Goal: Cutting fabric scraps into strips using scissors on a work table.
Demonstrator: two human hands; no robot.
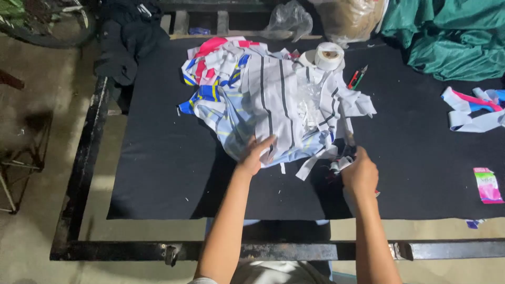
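Left hand (254,155): fingers spread flat, pressed onto the near edge of the heap of white, striped and light-blue fabric offcuts (263,100); nothing is gripped, the cloth is only pinned down. Right hand (360,174): fingers curled tight round a small dark tool, probably scissors (347,144), with a narrow white fabric strip (321,158) caught at its tip. The blades themselves cannot be made out.

The heap lies mid-table on the black cloth-covered work surface (158,158), its trailing strips reaching toward the right hand.

To be done well, it is judged that the strip should be kept taut between the pinning hand and the tool, so that it does not fold. The left fingertips are best kept back from the cutting line.

Further out: a roll of white tape (329,55) stands at the heap's far edge, a red and green pen-like pair (357,78) just beside it. White, pink and blue strips (473,108) lie well apart at right, a pink packet (487,185) near the right edge, green fabric (452,37) at the far right corner.
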